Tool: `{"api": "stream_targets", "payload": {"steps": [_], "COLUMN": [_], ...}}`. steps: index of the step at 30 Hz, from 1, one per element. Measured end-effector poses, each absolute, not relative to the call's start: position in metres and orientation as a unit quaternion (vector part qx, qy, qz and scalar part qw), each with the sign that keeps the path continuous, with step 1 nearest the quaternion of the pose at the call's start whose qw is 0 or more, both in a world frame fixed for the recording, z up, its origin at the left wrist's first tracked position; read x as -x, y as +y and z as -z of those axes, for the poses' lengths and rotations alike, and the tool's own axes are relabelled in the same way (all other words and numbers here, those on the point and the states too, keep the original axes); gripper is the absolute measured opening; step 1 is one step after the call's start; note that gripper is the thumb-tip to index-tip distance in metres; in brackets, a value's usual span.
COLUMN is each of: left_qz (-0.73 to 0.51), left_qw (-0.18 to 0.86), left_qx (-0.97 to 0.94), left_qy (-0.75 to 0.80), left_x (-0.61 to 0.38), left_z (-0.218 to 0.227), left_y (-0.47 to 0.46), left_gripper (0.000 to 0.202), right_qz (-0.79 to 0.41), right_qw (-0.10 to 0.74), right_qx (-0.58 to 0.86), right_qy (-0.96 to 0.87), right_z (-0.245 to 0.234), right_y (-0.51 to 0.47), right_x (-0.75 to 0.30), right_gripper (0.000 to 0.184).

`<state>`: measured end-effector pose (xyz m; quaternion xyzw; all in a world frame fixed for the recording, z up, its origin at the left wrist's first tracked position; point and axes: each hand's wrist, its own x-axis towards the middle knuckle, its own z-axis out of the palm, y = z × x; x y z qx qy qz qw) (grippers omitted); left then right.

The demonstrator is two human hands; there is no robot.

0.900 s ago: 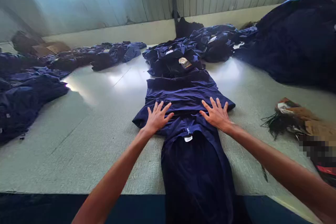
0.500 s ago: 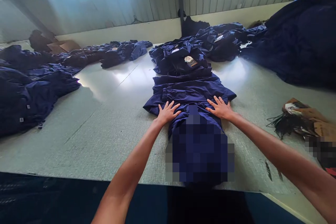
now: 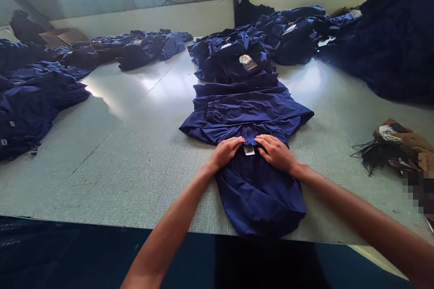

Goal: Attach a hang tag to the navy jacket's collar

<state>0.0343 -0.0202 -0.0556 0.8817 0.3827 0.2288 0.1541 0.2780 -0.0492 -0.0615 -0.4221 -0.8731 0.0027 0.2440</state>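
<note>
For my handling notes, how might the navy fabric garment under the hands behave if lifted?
The navy fabric garment would probably sag, given its soft wrinkles. Thin-looking folds suggest it's fairly light. Its slight sheen hints at slipperiness.

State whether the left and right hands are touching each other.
Apart: the head view shows a strip of navy garment in the gap between the left hand and right hand.

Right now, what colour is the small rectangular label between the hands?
White; the label shows best in head view.
</note>
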Motion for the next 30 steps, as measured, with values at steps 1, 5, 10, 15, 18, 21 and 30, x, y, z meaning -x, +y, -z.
{"api": "stream_targets", "payload": {"steps": [1, 5, 10, 15, 18, 21, 30], "left_qz": [-0.238, -0.273, -0.302, -0.301, -0.299, -0.290, -0.192], "left_qw": [0.155, 0.136, 0.114, 0.075, 0.029, -0.034, -0.094], "left_qx": [-0.877, -0.849, -0.819, -0.834, -0.851, -0.863, -0.936], "left_qy": [0.387, 0.431, 0.474, 0.455, 0.431, 0.413, 0.279], "left_x": [-0.034, -0.039, -0.044, -0.043, -0.042, -0.040, -0.042], "left_z": [0.057, 0.053, 0.048, 0.048, 0.046, 0.042, 0.029], "left_y": [-0.020, -0.023, -0.027, -0.029, -0.031, -0.035, -0.046], "left_gripper": [0.031, 0.028, 0.024, 0.019, 0.020, 0.021, 0.025], "right_qz": [-0.002, 0.030, 0.082, 0.074, 0.019, -0.035, -0.074], "right_qw": [0.253, 0.329, 0.349, 0.285, 0.256, 0.256, 0.258], "right_qx": [0.424, 0.385, 0.275, 0.277, 0.338, 0.377, 0.428], "right_qy": [-0.869, -0.862, -0.892, -0.915, -0.905, -0.889, -0.863], "right_z": [0.062, 0.056, 0.046, 0.045, 0.048, 0.050, 0.048], "right_y": [-0.048, -0.049, -0.060, -0.063, -0.059, -0.056, -0.057], "right_x": [-0.280, -0.282, -0.281, -0.276, -0.274, -0.273, -0.268], "right_gripper": [0.037, 0.026, 0.021, 0.024, 0.025, 0.026, 0.020]}}
